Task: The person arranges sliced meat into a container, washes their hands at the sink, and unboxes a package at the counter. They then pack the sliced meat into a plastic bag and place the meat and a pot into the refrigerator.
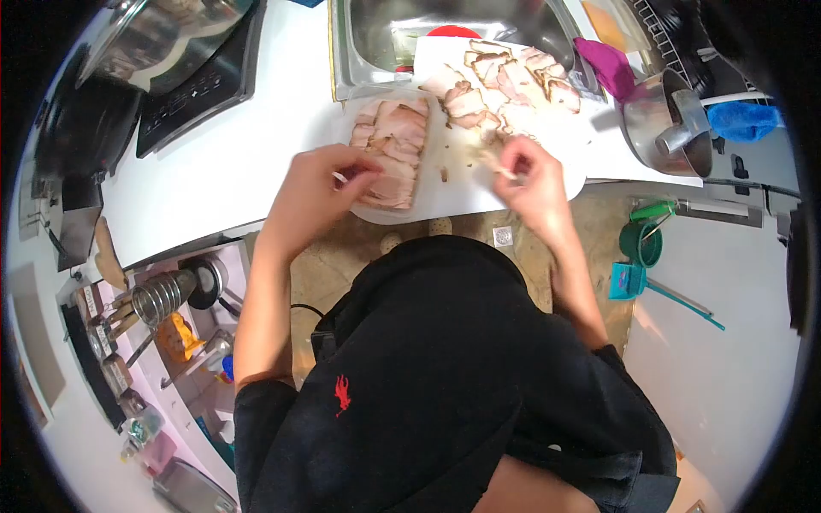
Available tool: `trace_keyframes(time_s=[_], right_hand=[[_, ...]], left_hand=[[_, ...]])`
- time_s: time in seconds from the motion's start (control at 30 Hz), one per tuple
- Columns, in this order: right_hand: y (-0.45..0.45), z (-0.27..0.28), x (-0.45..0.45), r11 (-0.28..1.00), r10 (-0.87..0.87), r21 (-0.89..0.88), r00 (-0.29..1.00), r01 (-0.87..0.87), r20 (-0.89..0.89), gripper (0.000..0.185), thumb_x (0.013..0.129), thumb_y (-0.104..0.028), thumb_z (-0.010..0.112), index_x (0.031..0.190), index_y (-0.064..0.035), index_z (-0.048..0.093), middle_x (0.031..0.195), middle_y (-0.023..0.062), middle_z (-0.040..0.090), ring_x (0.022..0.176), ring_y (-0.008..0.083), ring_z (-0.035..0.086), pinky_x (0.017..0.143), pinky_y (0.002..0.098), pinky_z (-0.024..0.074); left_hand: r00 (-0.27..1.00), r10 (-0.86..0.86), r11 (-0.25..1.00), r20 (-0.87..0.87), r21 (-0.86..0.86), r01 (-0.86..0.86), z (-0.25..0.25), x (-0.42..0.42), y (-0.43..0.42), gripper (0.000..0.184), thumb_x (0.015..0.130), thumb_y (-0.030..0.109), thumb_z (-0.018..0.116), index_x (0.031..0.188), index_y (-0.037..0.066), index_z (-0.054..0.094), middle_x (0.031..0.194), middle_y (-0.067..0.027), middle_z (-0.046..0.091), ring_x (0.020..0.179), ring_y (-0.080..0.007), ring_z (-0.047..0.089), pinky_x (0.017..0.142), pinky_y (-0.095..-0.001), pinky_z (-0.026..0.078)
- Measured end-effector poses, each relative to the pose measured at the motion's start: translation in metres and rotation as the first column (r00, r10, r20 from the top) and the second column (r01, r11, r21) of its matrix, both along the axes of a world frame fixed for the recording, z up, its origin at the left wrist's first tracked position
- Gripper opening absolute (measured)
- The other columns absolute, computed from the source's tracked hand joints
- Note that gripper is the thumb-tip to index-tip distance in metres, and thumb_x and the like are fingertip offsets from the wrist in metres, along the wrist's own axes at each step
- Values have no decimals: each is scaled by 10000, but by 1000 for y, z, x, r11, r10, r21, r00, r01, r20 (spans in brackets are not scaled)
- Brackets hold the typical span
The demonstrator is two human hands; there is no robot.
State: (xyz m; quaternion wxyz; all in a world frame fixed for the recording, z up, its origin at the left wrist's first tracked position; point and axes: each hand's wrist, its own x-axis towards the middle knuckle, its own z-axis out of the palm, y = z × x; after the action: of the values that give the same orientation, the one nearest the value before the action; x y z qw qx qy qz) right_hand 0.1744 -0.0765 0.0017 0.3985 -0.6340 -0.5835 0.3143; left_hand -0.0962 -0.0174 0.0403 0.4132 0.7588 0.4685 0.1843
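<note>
Rows of overlapping sliced cooked pork [389, 141] fill a clear shallow tray [419, 209] on the left part of a white cutting board [479, 195]. Over the tray's left edge is my left hand [321, 188], its thumb and fingers pinched together; what they hold, if anything, is hard to make out. My right hand [539, 188] pinches a pale, blurred pork slice [496, 162] above the board. More loose pork slices with browned edges [505, 85] lie spread across the board's far side. Small brown scraps [444, 174] dot the board between tray and hand.
Behind the board is a metal sink [376, 43] with a red item in it. A magenta cloth [604, 68] and a metal pot [650, 128] stand at right. An induction cooker [201, 94] with a large pot [162, 38] occupies the left. Shelves with utensils lie below left.
</note>
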Motion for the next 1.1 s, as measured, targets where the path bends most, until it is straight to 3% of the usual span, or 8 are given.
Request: trace_keyframes(time_s=[0.17,0.37,0.47,0.63,0.73,0.83,0.97,1.1], right_hand=[[16,20,-81,857,466,244,885,-454,11,133,663,40,592,748,-24,512,725,80,495,649,214,505,610,296,439],[19,-8,-100,756,414,355,821,-550,392,123,689,-25,674,770,-56,587,856,89,543,854,284,526,725,353,450],[19,2,-85,744,472,351,819,-569,327,131,690,-52,693,800,-66,624,886,95,564,913,291,526,788,353,446],[54,-13,-24,894,142,352,921,-277,364,212,690,-65,704,895,-44,655,962,114,598,920,295,552,825,369,449],[89,-8,19,966,63,206,913,-157,402,262,703,-65,697,953,-4,648,941,128,611,916,270,586,816,368,476],[107,-13,35,981,125,100,940,-165,318,231,717,-108,682,904,15,628,886,143,615,866,258,604,787,365,485],[99,0,18,991,91,68,953,-115,288,135,686,-99,654,758,-8,586,818,180,605,845,318,582,755,383,462],[87,0,2,958,193,161,951,-236,242,59,702,-33,639,743,-20,600,818,154,614,841,332,575,773,399,461]], left_hand=[[986,157,987,52,-48,-154,10,-8,-2,145,836,107,658,947,17,683,855,-47,682,711,-98,599,642,-241,471],[994,111,994,23,11,-111,-7,-15,-14,107,806,53,664,904,12,677,828,-46,670,737,-128,620,641,-261,488],[998,6,998,-58,67,-2,-18,-9,-19,119,790,52,669,904,26,686,833,-89,663,716,-192,624,652,-287,493],[991,-47,994,-123,88,58,-12,1,-18,129,790,58,669,914,34,691,825,-104,660,698,-201,618,660,-291,493],[995,86,996,43,20,-87,0,8,-5,128,801,56,657,921,23,686,817,-86,665,713,-161,622,667,-285,496],[978,187,964,87,177,-200,12,33,30,140,810,73,649,932,13,681,829,-72,673,742,-138,628,672,-285,500],[997,-21,934,71,357,-6,-16,84,103,202,781,126,670,947,11,673,878,-123,677,767,-232,647,708,-309,512],[962,-166,921,-218,314,230,-52,129,158,303,733,204,704,989,50,651,898,-155,662,830,-291,637,757,-346,502]])
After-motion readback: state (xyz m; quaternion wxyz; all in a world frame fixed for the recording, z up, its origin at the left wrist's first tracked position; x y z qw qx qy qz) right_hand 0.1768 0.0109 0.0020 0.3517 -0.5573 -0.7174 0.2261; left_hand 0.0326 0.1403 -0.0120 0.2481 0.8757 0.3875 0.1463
